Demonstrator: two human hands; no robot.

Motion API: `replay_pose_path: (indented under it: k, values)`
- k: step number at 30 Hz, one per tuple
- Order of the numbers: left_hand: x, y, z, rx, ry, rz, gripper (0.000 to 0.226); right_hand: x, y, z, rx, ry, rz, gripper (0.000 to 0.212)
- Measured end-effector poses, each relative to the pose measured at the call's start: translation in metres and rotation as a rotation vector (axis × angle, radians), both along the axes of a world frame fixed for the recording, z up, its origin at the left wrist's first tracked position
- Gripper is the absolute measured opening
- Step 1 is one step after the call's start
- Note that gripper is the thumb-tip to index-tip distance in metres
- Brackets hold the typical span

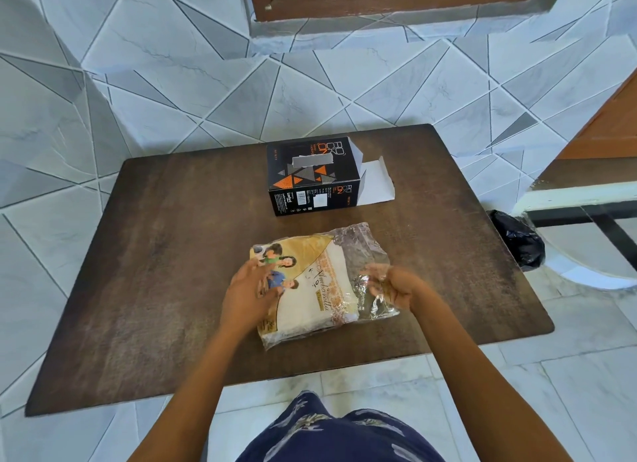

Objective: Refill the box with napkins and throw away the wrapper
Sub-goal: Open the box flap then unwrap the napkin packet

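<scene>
I observe the napkin pack (310, 286) lying flat on the tabletop (155, 272), near the front edge, napkins sealed in their wrapper (368, 255). The left hand (246, 296) rests on the printed end of the pack, its grip spread and pressing down. The right hand (393, 286) has its grip pinching the loose clear plastic at the pack's other end. The box (312, 177) stands further back, well apart from the pack, with its side flap (375, 182) open toward my right.

Risks noted. In my judgement, a hard pull on the thin plastic could tear it unevenly and spill napkins across the tabletop or over the near edge. If the left hand eases, the whole pack may slide instead of opening. Stuffing a full stack through the side opening could shove the light box backward or crumple the flap.

Surroundings. A bin with a black liner (517, 241) sits on the floor just past the right edge of the tabletop, partly under a white frame (572, 194) that may hinder the reach. Nothing lies between pack and box.
</scene>
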State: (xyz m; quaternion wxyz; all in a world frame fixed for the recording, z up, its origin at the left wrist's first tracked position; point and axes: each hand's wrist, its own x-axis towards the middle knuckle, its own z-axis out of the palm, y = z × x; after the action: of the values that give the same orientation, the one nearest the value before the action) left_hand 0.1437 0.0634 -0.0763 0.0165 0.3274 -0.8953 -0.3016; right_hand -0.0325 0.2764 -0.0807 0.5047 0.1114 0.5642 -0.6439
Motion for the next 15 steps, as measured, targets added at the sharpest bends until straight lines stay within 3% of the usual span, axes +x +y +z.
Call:
replay_pose_path:
  k: [2,8,11,15]
  values:
    - [0.008,-0.004,-0.001,0.087,0.069,0.134,0.048,0.0,-0.006,-0.005,0.13,0.11,0.118,0.018]
    - [0.013,-0.003,0.0,0.673,0.082,0.41,0.043,-0.001,-0.033,0.013,0.296,0.328,0.392,0.052]
    - [0.012,-0.002,-0.001,0.726,0.09,0.435,0.044,0.0,-0.053,0.028,0.435,0.324,0.589,0.07]
    - [0.012,-0.004,0.0,0.739,0.08,0.44,0.044,0.008,-0.065,0.033,0.391,0.178,0.554,0.09]
